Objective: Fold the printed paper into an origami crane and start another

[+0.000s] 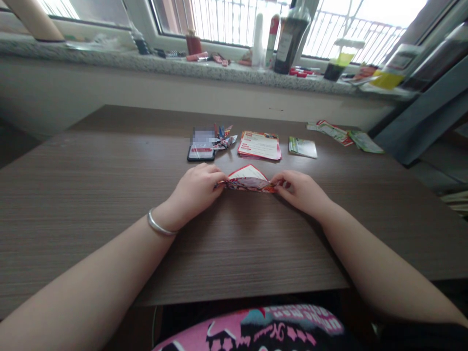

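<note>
Between my hands is a folded piece of printed paper [249,183], held just over the table. Its top rises to a white point with a red border, and its lower part is patterned in several colours. My left hand [201,184] pinches its left corner between thumb and fingers; a silver bangle circles that wrist. At the opposite corner, my right hand [298,189] grips the paper the same way. Just beyond it lies a stack of printed sheets [259,145]. Left of the stack sits a folded paper figure [224,139], touching or close beside a phone [201,152].
A smaller pile of cards [302,147] lies right of the stack. Green and red printed papers [336,133] are spread near the table's back right. Bottles [290,41] and small items line the stone windowsill [226,71] behind the brown table [91,195].
</note>
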A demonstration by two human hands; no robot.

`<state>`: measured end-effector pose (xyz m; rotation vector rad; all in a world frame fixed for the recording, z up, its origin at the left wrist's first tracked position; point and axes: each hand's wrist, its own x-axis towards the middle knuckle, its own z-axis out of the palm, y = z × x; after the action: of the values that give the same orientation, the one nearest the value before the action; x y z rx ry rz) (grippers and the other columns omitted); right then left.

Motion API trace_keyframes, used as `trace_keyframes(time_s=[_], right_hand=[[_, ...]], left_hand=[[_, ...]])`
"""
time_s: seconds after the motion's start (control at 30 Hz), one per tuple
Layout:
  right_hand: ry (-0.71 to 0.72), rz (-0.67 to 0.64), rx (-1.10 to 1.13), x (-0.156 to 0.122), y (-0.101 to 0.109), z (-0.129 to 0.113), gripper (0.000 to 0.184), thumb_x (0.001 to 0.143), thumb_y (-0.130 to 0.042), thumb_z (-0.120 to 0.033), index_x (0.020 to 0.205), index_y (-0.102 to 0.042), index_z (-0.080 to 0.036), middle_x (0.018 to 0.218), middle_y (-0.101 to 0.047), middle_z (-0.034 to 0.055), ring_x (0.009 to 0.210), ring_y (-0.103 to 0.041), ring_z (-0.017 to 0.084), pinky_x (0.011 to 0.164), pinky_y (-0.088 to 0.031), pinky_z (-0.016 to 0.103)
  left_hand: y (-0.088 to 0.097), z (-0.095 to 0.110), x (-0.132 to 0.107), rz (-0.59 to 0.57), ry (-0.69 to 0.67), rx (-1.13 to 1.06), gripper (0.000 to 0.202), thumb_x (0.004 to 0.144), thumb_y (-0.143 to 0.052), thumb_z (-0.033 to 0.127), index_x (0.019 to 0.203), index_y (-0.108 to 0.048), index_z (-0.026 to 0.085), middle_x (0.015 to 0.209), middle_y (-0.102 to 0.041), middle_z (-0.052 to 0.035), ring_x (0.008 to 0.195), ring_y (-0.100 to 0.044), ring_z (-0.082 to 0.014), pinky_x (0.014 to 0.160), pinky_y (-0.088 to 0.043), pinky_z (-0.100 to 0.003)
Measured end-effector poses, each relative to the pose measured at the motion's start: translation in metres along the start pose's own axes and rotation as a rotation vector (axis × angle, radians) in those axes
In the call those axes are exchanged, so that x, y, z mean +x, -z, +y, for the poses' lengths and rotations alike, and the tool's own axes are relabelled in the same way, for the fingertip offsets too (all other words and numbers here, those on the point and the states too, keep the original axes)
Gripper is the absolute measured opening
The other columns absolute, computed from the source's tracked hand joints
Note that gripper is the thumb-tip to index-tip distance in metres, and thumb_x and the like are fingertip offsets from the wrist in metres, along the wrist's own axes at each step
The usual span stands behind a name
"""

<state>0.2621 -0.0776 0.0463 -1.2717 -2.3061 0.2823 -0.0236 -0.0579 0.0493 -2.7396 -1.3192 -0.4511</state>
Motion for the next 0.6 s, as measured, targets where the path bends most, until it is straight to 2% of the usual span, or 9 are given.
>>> trace_keyframes(time_s=[0.2,0.37,0.5,0.6], right_hand=[[0.111,-0.024,-0.022,0.001,0.004,-0.004,0.011,0.087,-0.057,-0.017,0.089,-0.066,-0.022,0.092,-0.071,0.004,0.087,-0.063,0.018,0.08,-0.049,0.032],[0.145,-0.095,0.044,0.001,0.001,-0.001,0.011,0.088,-0.057,-0.019,0.091,-0.067,-0.022,0.096,-0.071,0.0049,0.09,-0.064,0.018,0.082,-0.05,0.033],[0.181,-0.141,0.047,0.002,-0.001,0.0,0.014,0.09,-0.055,-0.02,0.093,-0.068,-0.022,0.097,-0.071,0.0041,0.092,-0.064,0.017,0.084,-0.051,0.032],[0.214,-0.181,0.0,0.002,-0.001,-0.001,0.016,0.091,-0.054,-0.021,0.096,-0.069,-0.022,0.101,-0.071,0.0046,0.096,-0.064,0.018,0.087,-0.05,0.033]], left_hand=[[0.003,0.007,0.001,0.019,-0.147,-0.057,0.026,0.094,-0.045,0.022,0.101,-0.071,0.021,0.104,-0.07,-0.0061,0.095,-0.062,-0.0205,0.087,-0.048,-0.036],[0.001,0.012,0.001,-0.052,-0.301,-0.088,0.026,0.094,-0.049,0.02,0.107,-0.071,0.026,0.114,-0.067,-0.0048,0.103,-0.06,-0.0193,0.095,-0.047,-0.035],[-0.001,0.013,0.0,-0.105,-0.327,-0.049,0.029,0.092,-0.05,0.016,0.111,-0.068,0.025,0.117,-0.066,-0.0054,0.107,-0.06,-0.021,0.098,-0.047,-0.037],[-0.002,0.012,-0.001,-0.13,-0.328,-0.071,0.027,0.091,-0.052,0.019,0.113,-0.067,0.024,0.12,-0.065,-0.0061,0.108,-0.061,-0.0217,0.099,-0.047,-0.038]])
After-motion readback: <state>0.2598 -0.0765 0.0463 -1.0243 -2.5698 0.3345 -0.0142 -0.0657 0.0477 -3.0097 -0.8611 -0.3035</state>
